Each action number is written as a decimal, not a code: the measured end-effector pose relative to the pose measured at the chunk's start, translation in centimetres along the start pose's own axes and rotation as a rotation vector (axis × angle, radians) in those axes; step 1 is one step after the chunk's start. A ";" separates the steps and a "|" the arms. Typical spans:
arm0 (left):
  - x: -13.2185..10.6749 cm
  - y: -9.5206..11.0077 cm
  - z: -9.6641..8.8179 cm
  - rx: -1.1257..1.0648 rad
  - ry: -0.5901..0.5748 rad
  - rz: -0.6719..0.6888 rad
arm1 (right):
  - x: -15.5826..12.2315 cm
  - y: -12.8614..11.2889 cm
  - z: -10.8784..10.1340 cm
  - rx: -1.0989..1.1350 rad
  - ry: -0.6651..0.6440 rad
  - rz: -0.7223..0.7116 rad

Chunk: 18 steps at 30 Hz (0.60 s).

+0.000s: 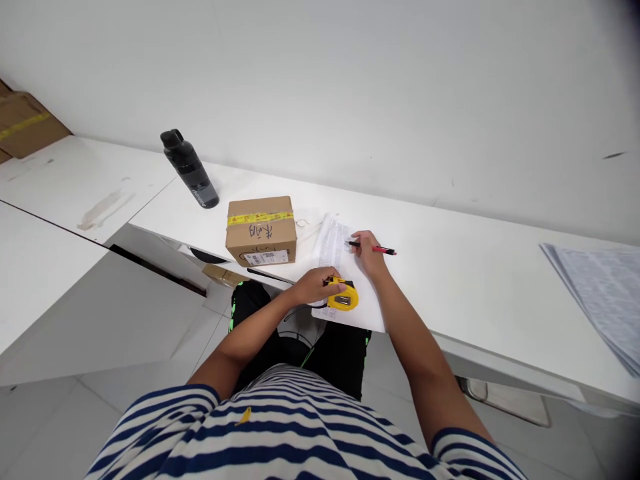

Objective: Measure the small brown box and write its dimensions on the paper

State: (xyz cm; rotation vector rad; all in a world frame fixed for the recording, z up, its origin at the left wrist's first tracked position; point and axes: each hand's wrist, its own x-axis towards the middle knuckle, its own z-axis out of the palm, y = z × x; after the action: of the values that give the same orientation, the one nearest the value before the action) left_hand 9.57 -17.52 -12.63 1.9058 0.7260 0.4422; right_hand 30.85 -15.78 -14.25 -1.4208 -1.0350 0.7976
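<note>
My left hand (319,287) is closed around a yellow and black tape measure (345,297), held over the lower part of some white paper sheets (361,298). Between the fingers of my right hand (367,252) is a red and black pen (384,251), its dark end pointing left over the sheets. Rows of writing or print cover part of the paper, too small to read. A cardboard box (261,230) with yellow tape, a white label and handwritten marks stands left of the paper, apart from both hands.
A black bottle (193,173) stands behind the box, to the left. Printed sheets (600,293) lie at the right end of the white table (460,267). More cardboard boxes (30,123) sit at the far left. A wall (350,93) rises behind the table.
</note>
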 end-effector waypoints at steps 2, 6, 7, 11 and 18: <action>0.0 0.3 -0.1 0.004 -0.015 0.006 | -0.2 -0.2 -0.1 -0.105 0.037 0.007; 0.1 0.5 -0.3 0.002 -0.020 0.007 | -0.3 -0.5 -0.4 -0.226 0.026 0.016; 0.1 0.5 -0.3 0.001 -0.019 0.005 | -0.3 -0.5 -0.4 -0.227 0.020 0.016; 0.0 0.6 -0.3 0.009 -0.022 0.008 | -0.3 -0.5 -0.3 -0.228 0.028 0.024; 0.0 0.9 -0.2 -0.002 -0.011 0.010 | -0.3 -0.6 -0.3 -0.224 0.034 0.041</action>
State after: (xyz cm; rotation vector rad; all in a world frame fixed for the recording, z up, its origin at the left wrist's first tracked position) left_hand 9.70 -17.68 -11.71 1.9090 0.7088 0.4377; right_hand 30.95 -16.23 -13.65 -1.6444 -1.0984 0.7011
